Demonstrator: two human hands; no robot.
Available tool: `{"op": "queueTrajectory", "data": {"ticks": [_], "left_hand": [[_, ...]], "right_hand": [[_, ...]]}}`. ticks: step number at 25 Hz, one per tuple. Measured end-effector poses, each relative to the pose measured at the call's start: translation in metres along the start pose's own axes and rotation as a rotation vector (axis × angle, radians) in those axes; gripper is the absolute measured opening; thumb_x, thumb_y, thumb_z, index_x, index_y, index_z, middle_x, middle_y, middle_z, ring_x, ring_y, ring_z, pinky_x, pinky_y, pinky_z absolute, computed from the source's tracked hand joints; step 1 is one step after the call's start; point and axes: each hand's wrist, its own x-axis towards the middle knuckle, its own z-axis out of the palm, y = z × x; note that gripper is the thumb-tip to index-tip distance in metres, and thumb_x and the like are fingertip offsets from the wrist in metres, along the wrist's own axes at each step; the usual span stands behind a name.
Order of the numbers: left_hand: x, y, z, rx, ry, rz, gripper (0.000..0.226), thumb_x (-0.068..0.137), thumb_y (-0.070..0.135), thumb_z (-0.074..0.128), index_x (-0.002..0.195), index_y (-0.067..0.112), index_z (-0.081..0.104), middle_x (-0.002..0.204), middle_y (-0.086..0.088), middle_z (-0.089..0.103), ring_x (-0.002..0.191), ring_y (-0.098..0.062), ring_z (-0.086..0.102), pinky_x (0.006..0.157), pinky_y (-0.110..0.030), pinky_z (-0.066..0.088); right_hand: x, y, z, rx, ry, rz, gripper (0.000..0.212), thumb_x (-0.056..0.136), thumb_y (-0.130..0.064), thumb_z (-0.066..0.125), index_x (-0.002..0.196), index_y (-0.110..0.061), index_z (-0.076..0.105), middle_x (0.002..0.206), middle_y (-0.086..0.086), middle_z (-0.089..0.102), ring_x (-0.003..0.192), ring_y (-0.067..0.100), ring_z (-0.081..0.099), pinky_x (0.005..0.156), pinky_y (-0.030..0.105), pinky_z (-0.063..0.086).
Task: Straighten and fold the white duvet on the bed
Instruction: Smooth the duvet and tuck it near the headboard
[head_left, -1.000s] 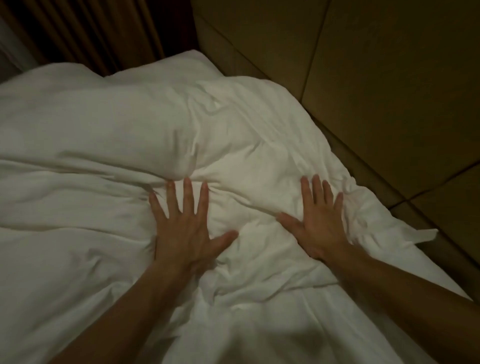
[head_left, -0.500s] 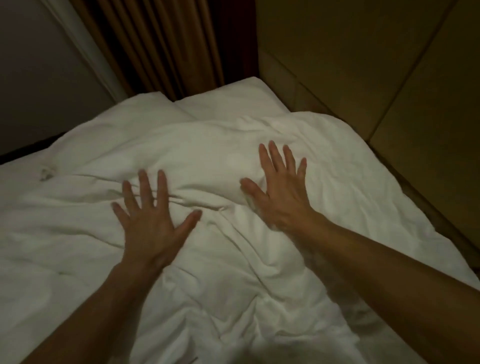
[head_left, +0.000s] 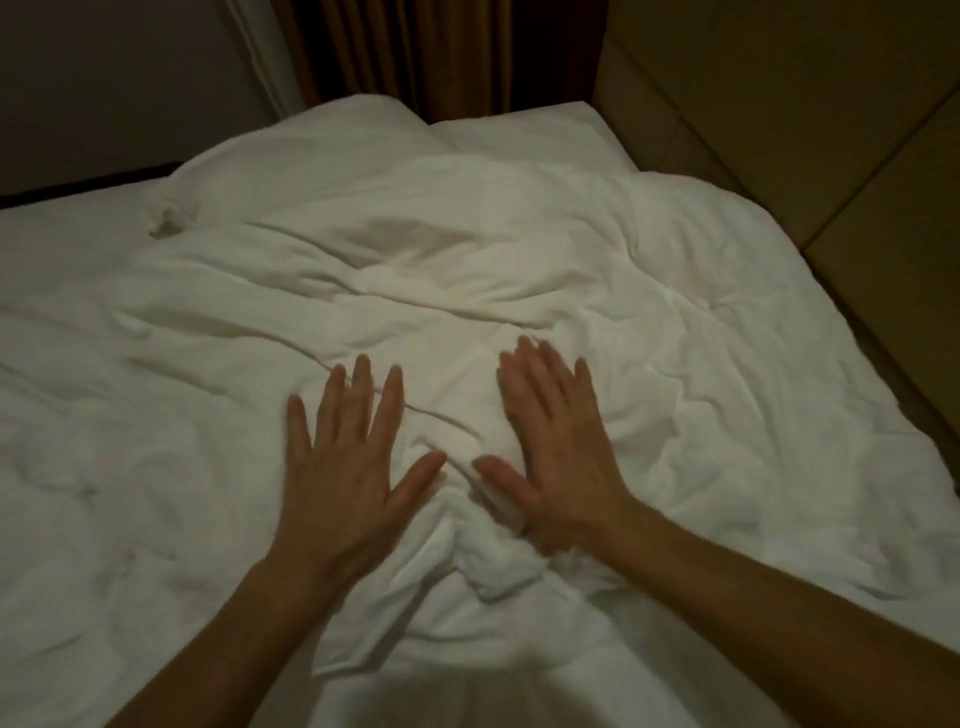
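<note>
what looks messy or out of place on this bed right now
The duvet is still rumpled: a thick bunch of folds sits between the left hand and right hand, both pressed flat. Long creases cross the middle. A small crumpled bit at far left is unclear.

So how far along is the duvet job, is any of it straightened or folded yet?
Done: the white fabric duvet is spread across the bed with no fold made. In hand: the left hand and right hand press flat, fingers straight, either side of a bunched ridge of cloth. Left: creases run across the middle and left, so smoothing is unfinished, and all folding remains.
</note>
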Motion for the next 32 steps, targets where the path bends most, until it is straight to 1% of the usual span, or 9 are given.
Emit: {"op": "queueTrajectory", "data": {"ticks": [2, 4, 8, 12, 14, 15, 18, 21, 32], "left_hand": [[-0.044, -0.024, 0.003, 0.048, 0.030, -0.007, 0.084, 0.094, 0.072, 0.011, 0.157, 0.016, 0.020, 0.163, -0.014, 0.015, 0.150, -0.035, 0.013, 0.118, -0.062, 0.008], [-0.066, -0.057, 0.017, 0.066, 0.006, -0.085, 0.085, 0.093, 0.071, 0.017, 0.157, 0.016, 0.020, 0.162, -0.015, 0.019, 0.149, -0.037, 0.018, 0.116, -0.066, 0.009], [-0.073, -0.122, 0.070, -0.038, -0.161, -0.347, 0.102, 0.072, 0.091, -0.011, 0.153, 0.030, -0.018, 0.165, -0.005, -0.011, 0.151, -0.035, 0.000, 0.116, -0.065, 0.008], [-0.059, -0.126, 0.087, -0.111, -0.206, -0.315, 0.109, 0.066, 0.091, -0.016, 0.155, 0.030, -0.012, 0.165, -0.006, -0.010, 0.151, -0.035, -0.003, 0.117, -0.061, 0.003], [-0.072, -0.124, 0.081, -0.159, -0.124, -0.264, 0.097, 0.077, 0.086, -0.009, 0.156, 0.030, -0.008, 0.166, -0.006, -0.006, 0.151, -0.032, 0.000, 0.118, -0.061, 0.003], [-0.084, -0.124, 0.075, -0.179, -0.081, -0.215, 0.091, 0.083, 0.082, -0.005, 0.157, 0.029, -0.005, 0.166, -0.007, -0.002, 0.152, -0.030, 0.002, 0.118, -0.061, 0.005], [-0.135, -0.142, 0.056, -0.189, 0.053, -0.065, 0.081, 0.095, 0.072, 0.009, 0.158, 0.022, 0.005, 0.165, -0.009, 0.007, 0.152, -0.026, 0.008, 0.119, -0.058, 0.011], [-0.191, -0.194, 0.038, -0.146, 0.096, -0.057, 0.080, 0.097, 0.070, 0.015, 0.159, 0.021, 0.006, 0.165, -0.009, 0.009, 0.152, -0.026, 0.010, 0.120, -0.057, 0.013], [-0.315, -0.383, 0.037, -0.067, -0.002, -0.403, 0.087, 0.092, 0.076, 0.019, 0.158, 0.020, 0.012, 0.163, -0.011, 0.017, 0.149, -0.029, 0.020, 0.119, -0.054, 0.020]], "right_hand": [[-0.021, -0.043, 0.021, 0.004, -0.060, -0.069, 0.094, 0.095, -0.076, 0.019, 0.157, -0.007, 0.027, 0.166, 0.015, 0.018, 0.155, 0.032, 0.007, 0.121, 0.064, 0.009], [-0.023, -0.062, 0.043, -0.072, -0.119, -0.039, 0.095, 0.093, -0.079, 0.015, 0.159, -0.010, 0.025, 0.167, 0.013, 0.014, 0.156, 0.032, 0.002, 0.121, 0.064, 0.006], [-0.032, -0.060, 0.081, -0.287, -0.295, 0.000, 0.101, 0.090, -0.083, 0.014, 0.162, -0.012, 0.009, 0.168, 0.014, -0.002, 0.155, 0.034, -0.009, 0.119, 0.068, 0.004], [-0.046, -0.064, 0.085, -0.321, -0.362, 0.064, 0.103, 0.087, -0.086, 0.002, 0.161, -0.014, -0.006, 0.167, 0.013, -0.016, 0.153, 0.029, -0.021, 0.120, 0.064, 0.000], [-0.047, -0.085, 0.074, -0.193, -0.311, 0.120, 0.103, 0.087, -0.085, 0.003, 0.162, -0.015, 0.002, 0.168, 0.014, -0.006, 0.155, 0.029, -0.013, 0.122, 0.060, 0.001], [-0.051, -0.098, 0.069, -0.129, -0.246, 0.093, 0.099, 0.091, -0.082, 0.010, 0.161, -0.012, 0.015, 0.167, 0.017, 0.009, 0.155, 0.031, 0.000, 0.122, 0.060, 0.008], [-0.077, -0.148, 0.073, -0.022, -0.094, -0.104, 0.083, 0.098, -0.069, 0.033, 0.150, -0.005, 0.040, 0.155, 0.017, 0.040, 0.147, 0.033, 0.032, 0.117, 0.059, 0.028], [-0.085, -0.202, 0.101, -0.016, -0.125, -0.168, 0.085, 0.097, -0.070, 0.035, 0.149, -0.004, 0.042, 0.155, 0.015, 0.041, 0.148, 0.031, 0.031, 0.119, 0.058, 0.023], [-0.036, -0.352, 0.238, -0.029, -0.318, -0.217, 0.104, 0.090, -0.083, 0.030, 0.157, -0.005, 0.024, 0.164, 0.015, 0.026, 0.153, 0.031, 0.017, 0.122, 0.056, 0.016]]}}
